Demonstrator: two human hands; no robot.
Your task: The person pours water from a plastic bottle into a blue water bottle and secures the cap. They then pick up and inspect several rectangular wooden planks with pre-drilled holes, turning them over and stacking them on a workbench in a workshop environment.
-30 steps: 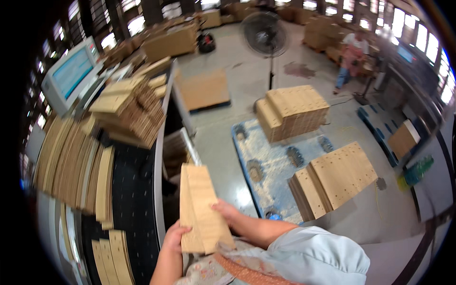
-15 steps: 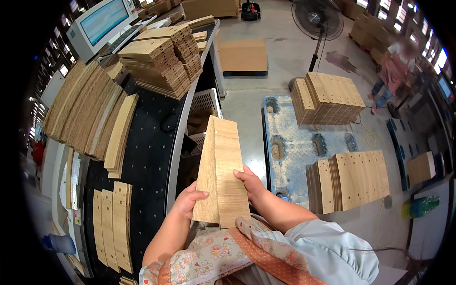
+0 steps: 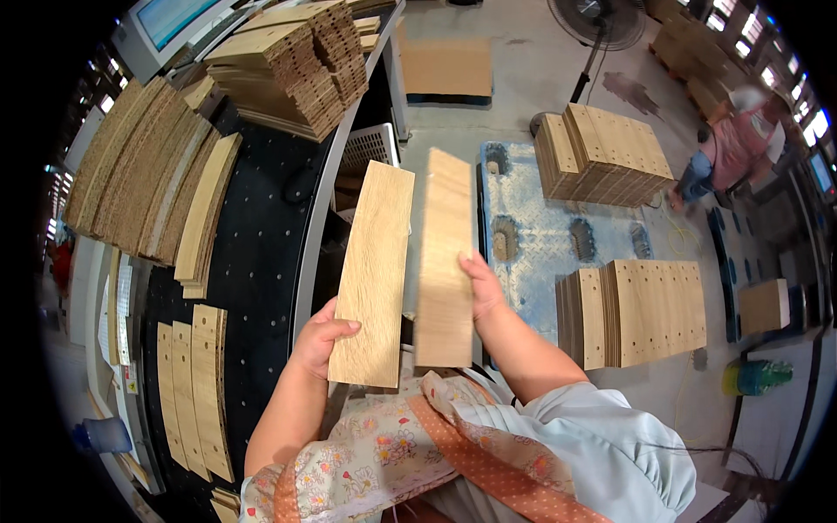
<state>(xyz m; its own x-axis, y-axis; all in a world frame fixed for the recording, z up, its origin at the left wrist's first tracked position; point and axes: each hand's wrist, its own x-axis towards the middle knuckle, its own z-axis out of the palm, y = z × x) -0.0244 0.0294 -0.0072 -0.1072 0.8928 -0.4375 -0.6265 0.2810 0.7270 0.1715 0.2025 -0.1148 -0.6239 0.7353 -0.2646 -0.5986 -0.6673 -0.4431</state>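
Note:
My left hand [image 3: 316,343] is closed around the lower left edge of a light wooden board [image 3: 373,270], its thumb lying on the face. A second wooden board [image 3: 445,261], slightly blurred, is gripped at its right edge by my right hand [image 3: 482,286]. Both boards are held upright in front of me, a narrow gap between them. On the black table to my left, several drilled boards [image 3: 207,383] lie in short stacks. To the right, drilled boards form a low stack [image 3: 654,314] and a taller stack [image 3: 615,157] by the blue pallet [image 3: 540,235].
The black table [image 3: 270,218] carries large board stacks [image 3: 139,166] and a computer monitor [image 3: 174,26]. A white crate [image 3: 370,148] sits beside its edge. Beyond stand a fan [image 3: 602,22] and a cardboard-topped pallet [image 3: 446,68]. Another person [image 3: 741,144] is at the far right.
The two boards, overlapping before, are now apart; my right hand has moved its board up and to the right. The view has tilted down a little. The other person has turned and bent.

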